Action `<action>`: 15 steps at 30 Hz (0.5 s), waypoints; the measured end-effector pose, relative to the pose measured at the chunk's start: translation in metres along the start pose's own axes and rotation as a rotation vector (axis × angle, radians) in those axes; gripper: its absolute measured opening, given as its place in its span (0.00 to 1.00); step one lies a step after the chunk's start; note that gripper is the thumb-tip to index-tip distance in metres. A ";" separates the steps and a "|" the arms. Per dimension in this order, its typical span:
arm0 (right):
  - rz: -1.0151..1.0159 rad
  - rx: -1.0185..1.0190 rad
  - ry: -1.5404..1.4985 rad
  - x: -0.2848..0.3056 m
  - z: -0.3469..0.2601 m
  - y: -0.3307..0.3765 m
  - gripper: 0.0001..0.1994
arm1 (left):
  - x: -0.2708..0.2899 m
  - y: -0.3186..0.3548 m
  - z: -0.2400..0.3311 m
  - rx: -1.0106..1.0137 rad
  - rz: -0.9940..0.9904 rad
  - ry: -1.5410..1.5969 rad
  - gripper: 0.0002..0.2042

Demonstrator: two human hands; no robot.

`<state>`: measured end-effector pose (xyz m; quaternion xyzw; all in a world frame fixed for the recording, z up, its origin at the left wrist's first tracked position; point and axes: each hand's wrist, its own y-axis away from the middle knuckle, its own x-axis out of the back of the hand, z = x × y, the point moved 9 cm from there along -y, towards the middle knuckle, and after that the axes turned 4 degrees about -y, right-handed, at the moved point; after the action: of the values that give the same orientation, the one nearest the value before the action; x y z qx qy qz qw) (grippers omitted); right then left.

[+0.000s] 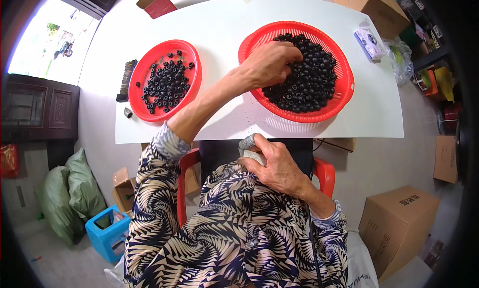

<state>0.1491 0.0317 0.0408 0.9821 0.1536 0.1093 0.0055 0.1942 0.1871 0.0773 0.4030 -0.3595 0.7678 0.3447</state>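
Pieces in the tray: small black rings [167,83] lie scattered in the shallow red tray [193,55]; they look light, stiff and hard to break. A pinch across the outer wall should suit, though smooth sides could slip.
Left hand: the left hand [273,63] reaches over the surface into the basket, fingers bent down onto the heap; I cannot tell whether the fingertips are clamped on a piece.
Right hand: the right hand [274,167] is near the lap, thumb and fingers curled close together around something pale; grey material covers one fingertip. I cannot tell whether these are wraps or held things.
Pieces in the basket: a dense heap of black beads [312,73] fills much of the red basket [346,83]; singly light, likely to roll, easiest taken from the top.
Surface: white surface [219,36], with a dark ribbed strip [126,81] and grey cylinder [128,113] left of the tray, and a small pale pack [369,42] toward the right.
Room: green sacks [82,183] and a blue stool [106,235] at left; red chair [325,175] behind the surface; a large carton [399,228] at lower right.
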 end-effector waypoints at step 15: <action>0.019 -0.113 -0.035 -0.005 0.013 -0.009 0.14 | 0.012 0.183 -0.009 0.595 0.477 1.321 0.15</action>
<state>0.1446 0.0396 0.0264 0.9833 0.1378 0.1005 0.0628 0.0358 0.1049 0.0336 -0.1527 0.0662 0.9677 0.1895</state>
